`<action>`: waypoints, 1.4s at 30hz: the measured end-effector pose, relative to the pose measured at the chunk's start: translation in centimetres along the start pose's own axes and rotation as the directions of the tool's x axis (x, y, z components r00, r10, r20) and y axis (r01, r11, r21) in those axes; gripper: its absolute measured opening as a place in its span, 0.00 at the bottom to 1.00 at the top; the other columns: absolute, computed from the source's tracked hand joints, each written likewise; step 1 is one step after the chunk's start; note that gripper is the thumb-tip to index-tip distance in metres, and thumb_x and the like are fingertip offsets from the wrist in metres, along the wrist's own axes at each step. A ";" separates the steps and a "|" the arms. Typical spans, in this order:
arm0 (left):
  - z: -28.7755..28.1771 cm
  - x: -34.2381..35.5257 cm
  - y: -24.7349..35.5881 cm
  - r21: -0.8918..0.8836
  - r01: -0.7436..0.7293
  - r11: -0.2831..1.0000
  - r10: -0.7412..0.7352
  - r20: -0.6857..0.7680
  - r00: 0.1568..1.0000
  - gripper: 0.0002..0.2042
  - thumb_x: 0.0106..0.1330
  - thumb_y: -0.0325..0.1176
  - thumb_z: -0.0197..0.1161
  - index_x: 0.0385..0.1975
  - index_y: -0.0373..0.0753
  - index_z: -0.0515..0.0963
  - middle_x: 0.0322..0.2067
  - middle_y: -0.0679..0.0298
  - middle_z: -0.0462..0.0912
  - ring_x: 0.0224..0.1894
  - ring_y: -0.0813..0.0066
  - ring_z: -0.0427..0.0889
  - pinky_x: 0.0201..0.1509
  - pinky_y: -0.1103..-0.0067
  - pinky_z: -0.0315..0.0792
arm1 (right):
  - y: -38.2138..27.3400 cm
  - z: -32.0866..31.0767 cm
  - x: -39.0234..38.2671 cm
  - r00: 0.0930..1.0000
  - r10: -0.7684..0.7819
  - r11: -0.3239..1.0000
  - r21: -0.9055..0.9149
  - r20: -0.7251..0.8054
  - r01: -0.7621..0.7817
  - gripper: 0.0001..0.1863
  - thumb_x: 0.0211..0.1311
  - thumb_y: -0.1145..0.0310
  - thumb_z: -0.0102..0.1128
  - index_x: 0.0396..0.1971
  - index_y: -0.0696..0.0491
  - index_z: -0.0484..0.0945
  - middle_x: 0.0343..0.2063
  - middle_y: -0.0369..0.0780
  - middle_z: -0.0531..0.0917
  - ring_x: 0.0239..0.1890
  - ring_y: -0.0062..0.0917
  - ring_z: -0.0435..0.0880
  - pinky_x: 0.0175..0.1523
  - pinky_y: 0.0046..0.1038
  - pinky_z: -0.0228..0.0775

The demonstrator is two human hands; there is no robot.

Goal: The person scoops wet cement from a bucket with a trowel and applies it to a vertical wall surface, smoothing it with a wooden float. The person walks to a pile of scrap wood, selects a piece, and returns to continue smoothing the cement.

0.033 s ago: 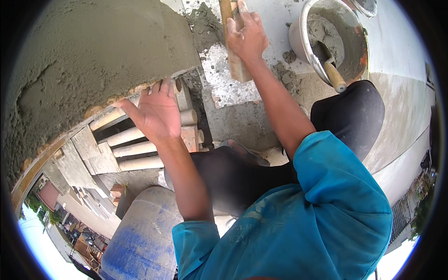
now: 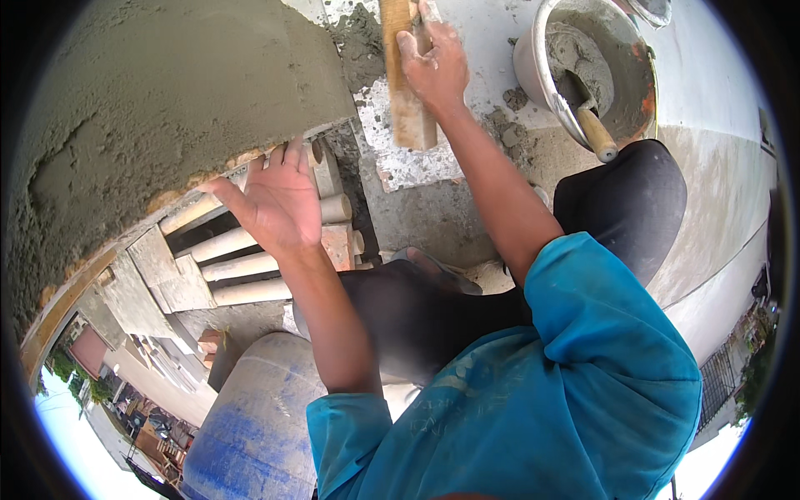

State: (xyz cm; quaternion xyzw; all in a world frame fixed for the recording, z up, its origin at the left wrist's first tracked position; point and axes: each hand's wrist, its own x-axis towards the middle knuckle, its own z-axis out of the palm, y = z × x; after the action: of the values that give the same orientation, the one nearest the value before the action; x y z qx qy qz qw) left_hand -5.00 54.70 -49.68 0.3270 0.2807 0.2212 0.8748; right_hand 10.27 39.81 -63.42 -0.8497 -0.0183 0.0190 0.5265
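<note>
My right hand [image 2: 435,68] is closed around a wooden float [image 2: 408,112], a long narrow board smeared with mortar. The float is over a white, mortar-splashed panel [image 2: 398,171], just right of a grey wet mortar surface [image 2: 192,92]. My left hand [image 2: 283,200] is open and empty, palm up, with its fingers spread. Its fingertips are by the wooden edge strip [image 2: 158,204] along the mortar, above several pale round poles [image 2: 225,243]. Whether the fingertips touch the strip I cannot tell.
A bucket [image 2: 527,67] of mortar stands at the upper right, with a wood-handled trowel [image 2: 597,137] resting in it. My bent knee [image 2: 625,200] is close below it. A blue-stained barrel [image 2: 254,417] stands at the lower left. Mortar clumps [image 2: 360,46] lie beside the wet surface.
My right hand has shifted slightly left with the float, and the float's face shows more toward me. My left hand has hardly moved.
</note>
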 end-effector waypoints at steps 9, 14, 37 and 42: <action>0.5 1.0 0.1 0.064 0.033 0.997 -0.035 0.030 0.999 0.72 0.51 0.70 0.65 0.65 0.25 0.14 0.70 0.37 0.17 0.74 0.35 0.29 0.77 0.53 0.40 | 1.3 7.3 1.3 0.908 0.263 0.807 0.441 0.325 -0.392 0.28 0.62 0.63 0.61 0.63 0.51 0.73 0.60 0.48 0.77 0.61 0.34 0.76 0.64 0.31 0.65; 0.4 0.8 0.1 0.104 0.032 0.994 -0.037 0.046 0.998 0.72 0.50 0.70 0.66 0.65 0.21 0.15 0.71 0.36 0.21 0.75 0.39 0.33 0.77 0.52 0.41 | 1.9 9.0 3.0 0.944 0.259 0.877 0.360 0.203 -0.318 0.28 0.59 0.62 0.62 0.61 0.50 0.75 0.54 0.50 0.81 0.56 0.38 0.80 0.61 0.32 0.68; -0.5 0.8 0.4 0.095 0.031 0.995 -0.037 0.061 0.997 0.72 0.49 0.70 0.66 0.66 0.25 0.15 0.71 0.36 0.22 0.75 0.37 0.28 0.78 0.53 0.35 | -1.4 5.9 -1.4 0.947 0.165 0.888 0.375 0.277 -0.264 0.30 0.61 0.58 0.62 0.63 0.49 0.73 0.58 0.48 0.78 0.61 0.36 0.77 0.65 0.32 0.65; 0.2 0.8 0.4 0.144 0.051 0.988 -0.065 0.097 0.993 0.72 0.50 0.71 0.66 0.67 0.24 0.18 0.71 0.36 0.22 0.74 0.34 0.28 0.77 0.52 0.36 | -0.9 6.9 2.0 0.956 0.185 0.919 0.305 0.227 -0.250 0.31 0.59 0.57 0.63 0.63 0.47 0.73 0.49 0.48 0.84 0.51 0.34 0.83 0.58 0.31 0.71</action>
State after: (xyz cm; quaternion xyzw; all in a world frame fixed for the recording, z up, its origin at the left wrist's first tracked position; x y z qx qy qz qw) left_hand -4.35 55.35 -49.56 0.3904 0.2601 0.1583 0.8689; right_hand 11.95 46.44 -65.71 -0.7401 0.0289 0.1632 0.6517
